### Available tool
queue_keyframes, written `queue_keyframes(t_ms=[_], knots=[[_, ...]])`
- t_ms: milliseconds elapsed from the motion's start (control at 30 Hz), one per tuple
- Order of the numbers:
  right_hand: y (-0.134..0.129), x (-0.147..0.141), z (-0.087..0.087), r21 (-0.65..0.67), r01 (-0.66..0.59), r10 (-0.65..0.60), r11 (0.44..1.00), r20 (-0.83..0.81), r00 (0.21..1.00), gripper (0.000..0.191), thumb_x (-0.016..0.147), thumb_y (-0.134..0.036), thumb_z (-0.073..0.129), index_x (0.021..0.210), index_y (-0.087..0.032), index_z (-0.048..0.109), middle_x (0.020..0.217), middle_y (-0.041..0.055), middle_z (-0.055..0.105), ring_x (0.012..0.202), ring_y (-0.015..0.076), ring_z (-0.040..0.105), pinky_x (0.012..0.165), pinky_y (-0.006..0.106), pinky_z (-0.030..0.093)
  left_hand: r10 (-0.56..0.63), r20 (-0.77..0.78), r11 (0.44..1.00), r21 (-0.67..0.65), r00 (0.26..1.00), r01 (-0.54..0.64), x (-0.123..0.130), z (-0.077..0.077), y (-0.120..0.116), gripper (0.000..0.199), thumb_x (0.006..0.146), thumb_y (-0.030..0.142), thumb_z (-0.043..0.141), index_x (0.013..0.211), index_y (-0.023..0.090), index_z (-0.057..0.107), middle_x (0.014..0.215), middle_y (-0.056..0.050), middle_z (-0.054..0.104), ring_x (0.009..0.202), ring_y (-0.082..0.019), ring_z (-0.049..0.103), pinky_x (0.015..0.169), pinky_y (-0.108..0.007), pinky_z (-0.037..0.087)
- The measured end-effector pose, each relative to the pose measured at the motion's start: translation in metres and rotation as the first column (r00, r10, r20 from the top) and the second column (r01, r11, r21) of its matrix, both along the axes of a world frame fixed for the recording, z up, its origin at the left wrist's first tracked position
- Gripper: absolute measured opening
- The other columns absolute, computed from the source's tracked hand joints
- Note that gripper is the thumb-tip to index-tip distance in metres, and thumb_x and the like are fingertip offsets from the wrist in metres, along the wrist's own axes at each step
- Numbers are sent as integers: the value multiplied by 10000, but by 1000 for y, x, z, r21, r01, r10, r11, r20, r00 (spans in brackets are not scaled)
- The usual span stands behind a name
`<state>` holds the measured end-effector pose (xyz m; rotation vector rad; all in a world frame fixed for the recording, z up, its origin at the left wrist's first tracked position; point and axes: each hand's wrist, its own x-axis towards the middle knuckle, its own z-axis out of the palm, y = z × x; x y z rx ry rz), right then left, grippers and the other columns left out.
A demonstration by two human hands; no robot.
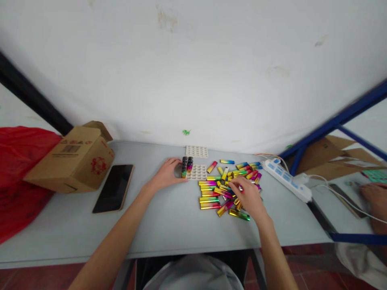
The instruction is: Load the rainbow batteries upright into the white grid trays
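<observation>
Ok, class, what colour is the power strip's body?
The power strip's body is white, shown in the head view.

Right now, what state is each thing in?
Near tray: part-filled, left end
Far tray: unfilled
Standing tubes: upright, dark ends up
Loose tubes: on their sides, heaped
Left phone: screen dark
Left box: one flap raised
Right box: flaps open
Power strip: adapter plugged in
Left hand: spread, at near tray
Right hand: curled, at loose tubes, grip unclear

Grey top, bare arms
The grey top (193, 276) looks plain and loosely creased; no sleeve covers either forearm, and the left hand (168, 174) and right hand (248, 196) are ungloved.
</observation>
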<state>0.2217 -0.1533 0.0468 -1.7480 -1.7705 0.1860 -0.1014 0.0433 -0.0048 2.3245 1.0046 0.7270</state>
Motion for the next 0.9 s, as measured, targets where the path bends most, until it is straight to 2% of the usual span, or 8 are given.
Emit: queue_keyframes(t_ms=[100,167,333,433,533,600,767,900], knots=[[-28,15,-13,-5,33,-33,999,39,999,333,1079,-490,558,1007,-255,783,1025,106,780,979,296,738,914,448,588,-2,-2,1000,4,1000,2,0,0,1,659,635,639,906,1130,238,735,1318,-139,729,1288,-404,649,1139,-517,526],[-36,15,-23,-18,27,-26,999,56,998,285,1064,-460,591,1056,-261,794,1109,114,780,1079,309,735,986,474,593,0,-2,1000,11,1000,0,1,-1,2,658,629,640,901,1123,237,740,1307,-143,735,1267,-409,662,1130,-523,530],[-27,0,-38,-13,44,-41,999,139,989,210,996,-355,702,1169,-263,777,1225,129,747,1200,339,704,1062,533,582,10,-7,1000,15,1000,-10,1,0,2,670,618,654,899,1121,242,739,1300,-144,740,1248,-408,671,1128,-513,533],[-18,-6,-40,10,59,-60,998,201,978,224,995,-317,698,1198,-249,765,1295,151,716,1254,365,673,1063,565,576,18,-13,1000,9,1000,-18,0,1,1,674,625,652,895,1135,241,738,1288,-146,741,1244,-404,670,1128,-519,535],[-15,-10,-40,10,1,-3,1000,214,977,182,1017,-294,669,1167,-259,767,1255,138,713,1235,343,669,1054,535,577,17,-14,1000,10,1000,-17,0,1,2,668,623,649,895,1131,245,739,1272,-141,744,1233,-402,672,1126,-526,538],[-16,-14,-41,30,4,-10,1000,210,978,165,1030,-296,653,1142,-264,771,1228,131,711,1234,337,664,1057,524,572,17,-10,1000,14,1000,-17,0,0,2,667,621,654,893,1128,249,739,1273,-138,743,1233,-402,671,1128,-528,537],[-23,-32,-44,107,155,-172,982,175,970,219,1066,-341,595,1106,-227,779,1233,158,714,1227,352,660,1069,554,554,19,-18,1000,22,1000,-19,0,-1,4,679,617,663,891,1128,244,736,1254,-142,746,1233,-398,675,1116,-520,545],[-25,-38,-35,143,221,-222,965,-8,975,323,1093,-417,537,1218,-227,766,1271,165,754,1217,340,695,1063,536,563,8,-20,999,38,1000,-7,0,0,4,676,630,665,879,1132,235,736,1246,-154,752,1224,-396,682,1109,-521,548]])
